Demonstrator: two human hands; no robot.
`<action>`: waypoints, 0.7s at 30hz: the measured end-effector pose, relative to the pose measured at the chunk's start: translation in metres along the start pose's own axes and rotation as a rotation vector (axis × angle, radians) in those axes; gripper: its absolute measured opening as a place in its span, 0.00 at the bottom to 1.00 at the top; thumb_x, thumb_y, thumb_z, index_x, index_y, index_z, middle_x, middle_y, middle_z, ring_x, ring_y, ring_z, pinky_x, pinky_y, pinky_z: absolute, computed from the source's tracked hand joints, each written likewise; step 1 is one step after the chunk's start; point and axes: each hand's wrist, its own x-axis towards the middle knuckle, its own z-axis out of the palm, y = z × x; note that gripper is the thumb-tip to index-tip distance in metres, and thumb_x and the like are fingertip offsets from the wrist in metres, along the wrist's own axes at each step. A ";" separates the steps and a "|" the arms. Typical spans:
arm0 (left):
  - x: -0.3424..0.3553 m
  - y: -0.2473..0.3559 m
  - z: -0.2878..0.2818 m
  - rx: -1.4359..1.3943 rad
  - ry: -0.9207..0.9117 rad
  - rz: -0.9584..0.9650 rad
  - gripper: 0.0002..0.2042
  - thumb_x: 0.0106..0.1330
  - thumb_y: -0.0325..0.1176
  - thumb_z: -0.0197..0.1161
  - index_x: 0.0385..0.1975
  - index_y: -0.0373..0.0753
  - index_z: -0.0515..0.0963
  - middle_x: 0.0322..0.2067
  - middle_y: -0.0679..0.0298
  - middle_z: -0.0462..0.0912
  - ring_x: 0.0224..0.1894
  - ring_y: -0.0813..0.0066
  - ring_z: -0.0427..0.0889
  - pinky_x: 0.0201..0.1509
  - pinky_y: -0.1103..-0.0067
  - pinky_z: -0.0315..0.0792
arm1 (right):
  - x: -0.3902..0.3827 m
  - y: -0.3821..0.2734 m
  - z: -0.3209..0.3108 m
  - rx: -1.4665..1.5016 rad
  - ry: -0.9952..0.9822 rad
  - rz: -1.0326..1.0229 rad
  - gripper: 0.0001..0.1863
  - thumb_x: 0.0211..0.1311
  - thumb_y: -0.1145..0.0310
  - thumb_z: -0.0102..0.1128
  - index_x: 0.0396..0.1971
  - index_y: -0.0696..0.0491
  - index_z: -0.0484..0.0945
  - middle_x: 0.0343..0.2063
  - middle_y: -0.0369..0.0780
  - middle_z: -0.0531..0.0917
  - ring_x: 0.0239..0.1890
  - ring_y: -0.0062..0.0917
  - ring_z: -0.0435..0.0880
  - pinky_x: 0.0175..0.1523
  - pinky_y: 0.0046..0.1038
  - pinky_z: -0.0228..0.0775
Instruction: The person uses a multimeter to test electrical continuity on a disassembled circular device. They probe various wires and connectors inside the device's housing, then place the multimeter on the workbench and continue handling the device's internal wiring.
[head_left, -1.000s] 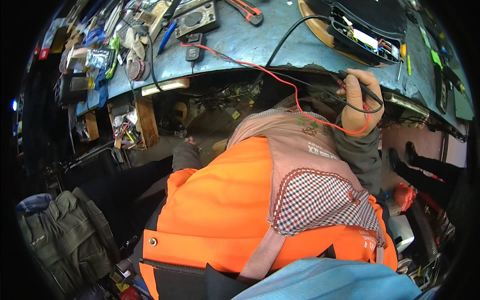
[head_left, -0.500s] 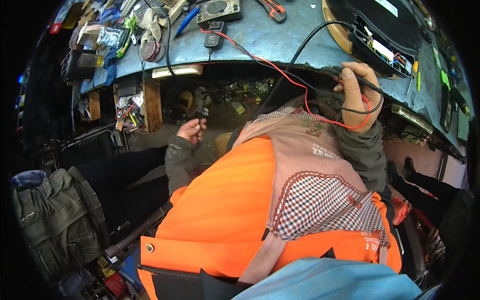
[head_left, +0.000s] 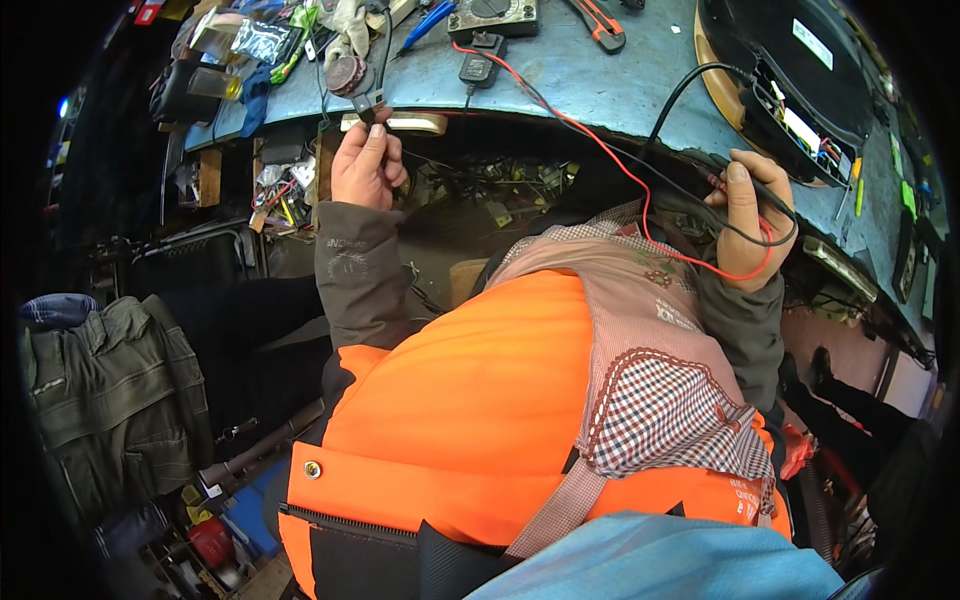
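Observation:
At the bench's front edge my left hand (head_left: 368,165) pinches a dark connector (head_left: 367,114) just below a round grimy tin (head_left: 345,76). My right hand (head_left: 752,215) is closed on test probes (head_left: 716,176) with red and black leads, below a black device with an open wiring compartment (head_left: 807,137). The red lead (head_left: 648,215) runs up toward the multimeter (head_left: 492,17). A black power adapter (head_left: 480,65) lies below the meter, near a blue tool (head_left: 425,25).
The worn blue bench (head_left: 620,85) also carries orange-handled pliers (head_left: 600,28), cluttered bags and gloves. Wooden supports (head_left: 210,178) and piles of small parts are underneath. Another person's dark-clothed legs (head_left: 830,400) are at right; a green garment (head_left: 110,400) is at lower left.
My left hand has risen from below the bench to its front edge with the connector. The view has shifted, so the bench appears further right. My right hand still grips the probes.

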 end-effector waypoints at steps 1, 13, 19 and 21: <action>0.000 0.000 0.006 0.005 -0.002 0.011 0.12 0.84 0.34 0.58 0.60 0.39 0.77 0.29 0.67 0.75 0.23 0.82 0.67 0.27 0.82 0.64 | 0.001 -0.003 0.000 0.001 0.012 0.009 0.09 0.76 0.72 0.65 0.50 0.60 0.84 0.39 0.39 0.85 0.36 0.18 0.84 0.39 0.20 0.78; 0.095 0.062 0.117 1.128 0.028 0.570 0.22 0.68 0.52 0.74 0.38 0.34 0.90 0.28 0.56 0.89 0.30 0.67 0.86 0.40 0.69 0.78 | 0.002 -0.016 0.034 0.070 -0.190 -0.011 0.08 0.75 0.74 0.64 0.48 0.61 0.84 0.39 0.37 0.83 0.37 0.16 0.82 0.41 0.19 0.76; 0.163 0.040 0.143 1.470 -0.012 0.487 0.26 0.60 0.58 0.76 0.38 0.37 0.91 0.29 0.55 0.91 0.36 0.58 0.91 0.46 0.67 0.81 | -0.003 -0.011 0.027 -0.012 -0.163 -0.051 0.07 0.71 0.76 0.65 0.43 0.63 0.84 0.35 0.39 0.83 0.35 0.19 0.79 0.42 0.22 0.71; 0.177 0.036 0.129 1.411 -0.031 0.476 0.20 0.61 0.48 0.78 0.38 0.34 0.91 0.31 0.56 0.92 0.34 0.65 0.90 0.43 0.71 0.80 | -0.006 -0.010 0.020 -0.028 -0.140 -0.041 0.07 0.70 0.75 0.66 0.43 0.63 0.84 0.35 0.39 0.83 0.34 0.20 0.79 0.42 0.22 0.71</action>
